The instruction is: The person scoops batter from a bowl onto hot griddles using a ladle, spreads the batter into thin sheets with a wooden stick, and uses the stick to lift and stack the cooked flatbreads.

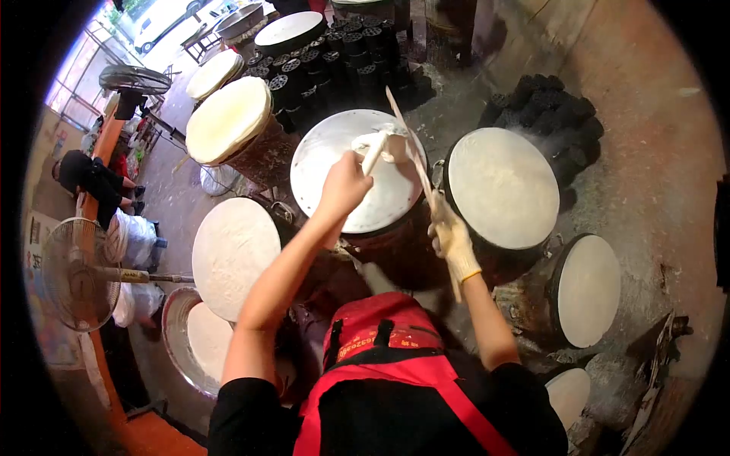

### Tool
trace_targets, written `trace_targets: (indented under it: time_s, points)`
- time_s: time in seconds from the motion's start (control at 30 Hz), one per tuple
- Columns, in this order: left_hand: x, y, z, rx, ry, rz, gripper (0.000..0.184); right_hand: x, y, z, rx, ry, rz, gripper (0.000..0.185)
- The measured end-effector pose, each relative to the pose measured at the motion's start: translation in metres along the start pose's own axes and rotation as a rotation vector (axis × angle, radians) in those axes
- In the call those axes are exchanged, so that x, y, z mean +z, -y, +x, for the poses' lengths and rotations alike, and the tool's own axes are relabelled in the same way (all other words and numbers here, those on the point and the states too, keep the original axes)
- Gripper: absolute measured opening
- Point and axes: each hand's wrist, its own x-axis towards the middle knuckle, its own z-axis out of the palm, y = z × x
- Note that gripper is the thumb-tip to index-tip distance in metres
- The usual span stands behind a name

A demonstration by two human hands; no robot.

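My bare left hand [346, 182] is closed round the pale handle of a tool [374, 154] over a round white griddle [319, 167]. A lump of pale batter or dough [395, 148] lies at the tool's far end, touching the stick. In a light glove, my right hand [450, 232] grips a long, thin wooden stick [419, 163], which slants across the griddle's right edge. Just right of the glove is another round griddle covered with a pale sheet [503, 188]. A further pale round sheet [236, 258] lies left of my left forearm.
Black cylindrical briquettes [353, 45] stand behind the middle griddle, with more [544, 114] at right. A stack of round sheets [228, 121] is at upper left. Fans [80, 273] stand at left, near a seated person [95, 178]. Another covered griddle [589, 291] is at lower right.
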Motion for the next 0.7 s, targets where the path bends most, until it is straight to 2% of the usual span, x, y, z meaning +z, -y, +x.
trace_targets:
  time_s: [0.03, 0.1, 0.13, 0.17, 0.2, 0.27, 0.3, 0.33, 0.37, 0.4, 0.47, 0.53, 0.6, 0.63, 0.67, 0.7]
  points:
    - [0.019, 0.010, 0.007, -0.054, -0.029, -0.058, 0.029, -0.002, -0.008, 0.004, 0.394, -0.015, 0.302, 0.048]
    - [0.044, 0.008, 0.015, -0.238, -0.050, -0.304, 0.025, 0.018, -0.077, 0.005, 0.116, -0.136, 0.341, 0.043]
    - [0.058, 0.019, 0.017, -0.313, -0.083, -0.390, 0.024, 0.035, -0.100, -0.002, -0.231, -0.231, 0.222, 0.041]
    - [0.068, 0.029, 0.019, -0.323, -0.087, -0.507, 0.028, 0.038, -0.106, -0.006, -0.269, -0.221, 0.059, 0.044]
    - [0.081, 0.042, 0.024, -0.339, -0.158, -0.541, 0.024, 0.043, -0.089, -0.015, -0.188, -0.257, -0.093, 0.046]
    - [0.091, 0.054, 0.037, -0.371, -0.260, -0.858, 0.019, 0.058, -0.103, 0.002, -0.159, -0.303, -0.005, 0.045]
    - [0.085, 0.048, 0.043, -0.358, -0.298, -0.870, 0.017, 0.064, -0.090, 0.007, -0.154, -0.369, -0.253, 0.041]
    - [0.075, 0.041, 0.049, -0.348, -0.335, -0.882, 0.016, 0.076, -0.108, 0.030, -0.347, -0.493, -0.239, 0.040]
    - [0.064, 0.039, 0.058, -0.361, -0.340, -0.938, 0.021, 0.083, -0.107, 0.054, -0.146, -0.412, 0.461, 0.038]
    - [0.052, 0.035, 0.064, -0.280, -0.334, -1.033, 0.023, 0.087, -0.101, 0.074, 0.079, -0.291, 1.148, 0.037]
    - [0.017, 0.016, 0.068, -0.119, -0.267, -1.097, 0.027, 0.089, -0.078, 0.091, 0.079, -0.230, 0.814, 0.032]
    - [-0.021, -0.003, 0.063, -0.075, -0.184, -1.114, 0.027, 0.090, -0.068, 0.088, 0.132, -0.118, 0.803, 0.030]
    - [-0.049, -0.012, 0.048, -0.098, -0.110, -1.222, 0.027, 0.085, -0.065, 0.080, 0.237, 0.041, 1.119, 0.031]
    - [-0.064, -0.003, 0.036, -0.111, 0.035, -1.185, 0.024, 0.093, -0.037, 0.059, 0.257, -0.141, 1.109, 0.028]
    - [-0.073, 0.012, 0.026, -0.179, 0.111, -1.314, 0.019, 0.098, -0.041, 0.047, 0.240, -0.220, 0.955, 0.026]
    - [-0.083, 0.023, 0.009, -0.300, 0.114, -1.212, 0.017, 0.106, -0.053, 0.039, 0.277, -0.284, 0.957, 0.028]
